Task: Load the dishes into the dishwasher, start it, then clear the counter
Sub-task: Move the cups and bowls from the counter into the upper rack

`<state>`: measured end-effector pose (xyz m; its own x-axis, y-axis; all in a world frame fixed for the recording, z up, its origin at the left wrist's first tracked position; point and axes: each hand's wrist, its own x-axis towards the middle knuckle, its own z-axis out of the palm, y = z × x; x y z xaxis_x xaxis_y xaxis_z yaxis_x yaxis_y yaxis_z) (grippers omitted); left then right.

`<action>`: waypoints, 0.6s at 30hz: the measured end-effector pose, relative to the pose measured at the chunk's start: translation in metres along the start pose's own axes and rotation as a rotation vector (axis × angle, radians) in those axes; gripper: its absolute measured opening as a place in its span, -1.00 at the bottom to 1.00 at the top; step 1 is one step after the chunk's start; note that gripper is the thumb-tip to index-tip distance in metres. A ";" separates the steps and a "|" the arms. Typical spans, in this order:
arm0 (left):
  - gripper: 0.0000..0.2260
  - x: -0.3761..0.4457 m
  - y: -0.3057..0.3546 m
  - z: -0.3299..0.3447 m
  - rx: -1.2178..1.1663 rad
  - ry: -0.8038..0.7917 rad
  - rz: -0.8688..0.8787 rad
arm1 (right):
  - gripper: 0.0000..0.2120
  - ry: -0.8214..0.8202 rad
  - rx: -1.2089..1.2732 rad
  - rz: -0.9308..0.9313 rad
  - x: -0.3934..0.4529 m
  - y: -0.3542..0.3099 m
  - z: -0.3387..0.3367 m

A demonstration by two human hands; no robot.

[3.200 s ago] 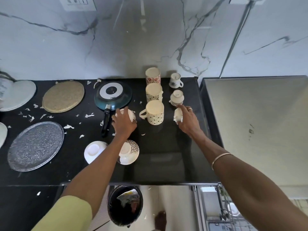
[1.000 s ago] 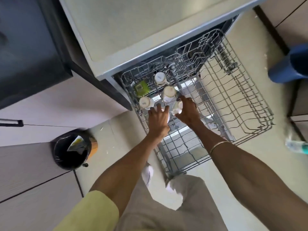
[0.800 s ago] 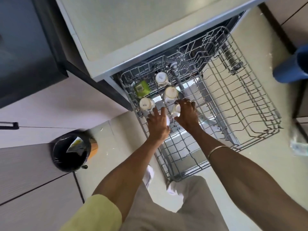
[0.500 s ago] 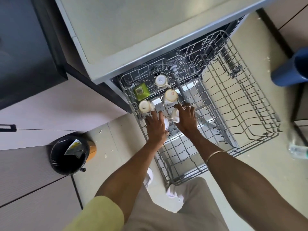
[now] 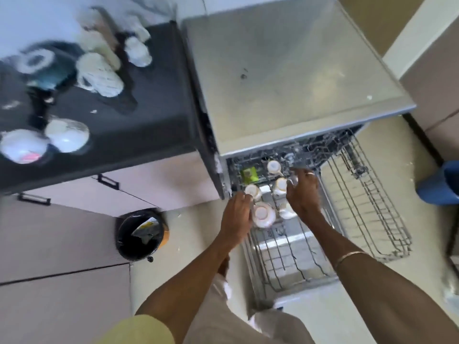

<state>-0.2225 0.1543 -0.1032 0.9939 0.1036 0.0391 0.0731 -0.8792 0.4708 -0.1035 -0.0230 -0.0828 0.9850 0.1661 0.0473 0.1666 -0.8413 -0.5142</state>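
Head view looked down on the pulled-out wire dishwasher rack (image 5: pixel 372 207), where five pale cups sat upside down at its left end: a large cup (image 5: pixel 264 214) nearest the person, a small cup (image 5: pixel 286 211) just right of it, a third cup (image 5: pixel 253 191) and a fourth cup (image 5: pixel 280 186) behind them, and a fifth cup (image 5: pixel 273 167) farthest back, beside a green object (image 5: pixel 249 174) too blurred to name. The left hand (image 5: pixel 236 217) lay against the left side of the large cup, fingers loosely curled; whether it gripped the cup could not be told. The right hand (image 5: pixel 301 192) hovered over the small cup and the fourth cup with fingers spread and nothing pinched. A thin bangle (image 5: pixel 347 256) circled the right wrist, and a pale yellow sleeve (image 5: pixel 144 330) showed on the left arm. Above the rack the grey dishwasher top (image 5: pixel 285 70) filled the upper middle. To its left the black tabletop (image 5: pixel 149 108) carried blurred mugs (image 5: pixel 99 75), small cups (image 5: pixel 137 49), a pan lid (image 5: pixel 44 63) and two bowls (image 5: pixel 67 135). On the floor by the cabinets stood a black trash bin (image 5: pixel 139 237).
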 end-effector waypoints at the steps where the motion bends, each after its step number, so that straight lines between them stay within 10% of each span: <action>1: -0.71 0.000 -0.005 -0.018 -0.031 0.058 -0.005 | -0.65 0.024 0.022 -0.016 0.007 -0.017 -0.008; 18: -0.85 0.000 -0.344 -0.351 0.137 0.651 -0.368 | -0.69 -0.155 0.297 -0.387 0.078 -0.419 0.107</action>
<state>-0.2767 0.6195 0.0444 0.6569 0.6173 0.4329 0.4422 -0.7805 0.4418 -0.1016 0.3972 0.0450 0.8316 0.5300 0.1662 0.4754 -0.5244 -0.7064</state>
